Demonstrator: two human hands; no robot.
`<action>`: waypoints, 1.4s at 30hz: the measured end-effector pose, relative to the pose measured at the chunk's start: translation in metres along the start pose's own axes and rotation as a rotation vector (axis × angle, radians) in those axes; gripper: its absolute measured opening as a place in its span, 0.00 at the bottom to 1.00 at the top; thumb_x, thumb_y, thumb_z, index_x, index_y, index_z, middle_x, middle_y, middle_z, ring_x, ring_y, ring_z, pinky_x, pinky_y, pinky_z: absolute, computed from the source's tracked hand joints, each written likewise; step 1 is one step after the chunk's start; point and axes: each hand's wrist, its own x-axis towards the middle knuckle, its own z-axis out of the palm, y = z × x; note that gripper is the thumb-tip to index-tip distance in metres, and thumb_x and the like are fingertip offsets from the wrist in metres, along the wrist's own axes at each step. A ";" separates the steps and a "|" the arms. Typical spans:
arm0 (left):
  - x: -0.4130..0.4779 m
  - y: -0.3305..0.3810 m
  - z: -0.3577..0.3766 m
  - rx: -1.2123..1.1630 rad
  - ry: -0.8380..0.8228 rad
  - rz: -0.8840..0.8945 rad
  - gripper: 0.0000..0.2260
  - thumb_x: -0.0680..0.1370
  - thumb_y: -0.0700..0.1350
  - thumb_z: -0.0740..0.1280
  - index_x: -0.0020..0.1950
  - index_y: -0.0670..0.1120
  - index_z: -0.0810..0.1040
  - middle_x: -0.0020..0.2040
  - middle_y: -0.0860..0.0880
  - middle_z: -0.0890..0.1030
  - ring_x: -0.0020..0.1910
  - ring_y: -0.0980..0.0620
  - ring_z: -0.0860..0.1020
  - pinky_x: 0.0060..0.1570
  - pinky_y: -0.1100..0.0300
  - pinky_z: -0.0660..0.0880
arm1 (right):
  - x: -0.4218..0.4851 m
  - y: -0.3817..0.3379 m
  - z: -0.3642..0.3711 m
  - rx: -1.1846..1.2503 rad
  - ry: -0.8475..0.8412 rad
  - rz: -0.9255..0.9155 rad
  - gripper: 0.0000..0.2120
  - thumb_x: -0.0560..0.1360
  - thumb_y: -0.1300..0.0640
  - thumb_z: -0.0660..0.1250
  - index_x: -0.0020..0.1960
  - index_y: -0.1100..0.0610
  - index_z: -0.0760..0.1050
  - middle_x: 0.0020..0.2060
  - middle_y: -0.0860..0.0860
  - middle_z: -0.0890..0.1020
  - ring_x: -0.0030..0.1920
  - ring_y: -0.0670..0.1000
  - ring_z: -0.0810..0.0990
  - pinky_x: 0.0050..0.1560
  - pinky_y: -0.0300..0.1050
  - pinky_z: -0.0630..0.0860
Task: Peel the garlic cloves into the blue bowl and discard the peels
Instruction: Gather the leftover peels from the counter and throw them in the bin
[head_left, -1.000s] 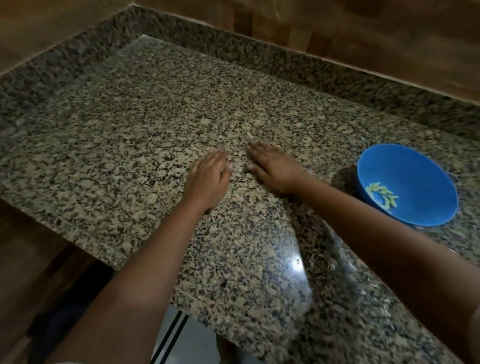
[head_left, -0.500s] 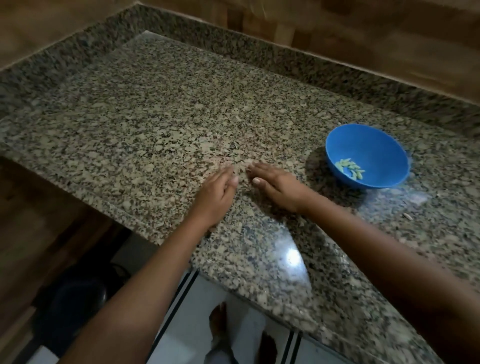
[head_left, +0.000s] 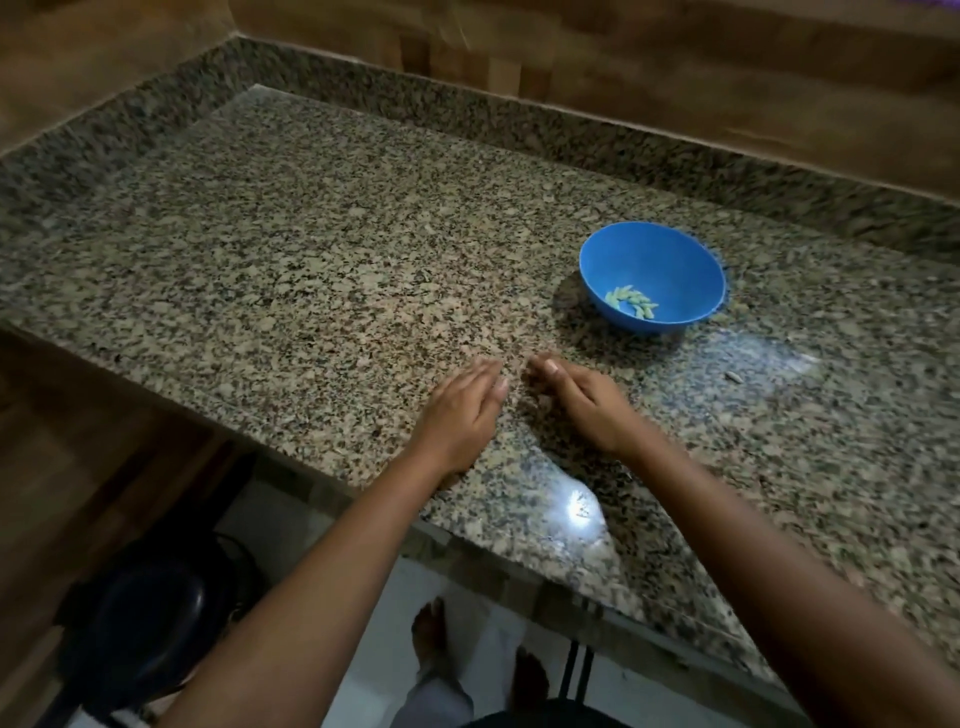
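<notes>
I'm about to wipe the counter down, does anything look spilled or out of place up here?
One small stray scrap, possibly a peel, lies on the granite counter right of the blue bowl. The peeled cloves sit inside it; nothing looks spilled.

The blue bowl (head_left: 652, 277) sat upright, round and plastic. The peeled garlic cloves (head_left: 631, 302), pale and greenish, lay clustered at the bottom of it. A small peel scrap (head_left: 733, 375) lay right of the bowl.
</notes>
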 end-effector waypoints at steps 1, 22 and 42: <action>0.000 0.002 0.001 -0.029 -0.003 -0.005 0.22 0.83 0.54 0.48 0.76 0.48 0.57 0.76 0.50 0.58 0.76 0.53 0.54 0.74 0.53 0.50 | -0.007 0.000 -0.003 0.055 0.080 0.006 0.21 0.81 0.49 0.52 0.70 0.55 0.68 0.70 0.50 0.68 0.72 0.45 0.61 0.69 0.36 0.56; 0.008 0.029 0.007 -0.380 0.105 -0.083 0.23 0.82 0.55 0.48 0.76 0.51 0.57 0.74 0.49 0.63 0.71 0.50 0.65 0.63 0.59 0.65 | -0.023 -0.001 0.036 -0.616 0.039 0.258 0.49 0.71 0.26 0.42 0.74 0.62 0.31 0.73 0.58 0.34 0.75 0.56 0.36 0.73 0.51 0.36; 0.012 0.015 0.015 -0.442 0.190 -0.035 0.22 0.82 0.53 0.49 0.74 0.48 0.62 0.73 0.50 0.66 0.66 0.62 0.63 0.57 0.74 0.61 | -0.031 -0.004 0.030 -0.509 0.085 0.223 0.49 0.72 0.28 0.48 0.75 0.61 0.32 0.75 0.56 0.38 0.75 0.53 0.40 0.73 0.47 0.39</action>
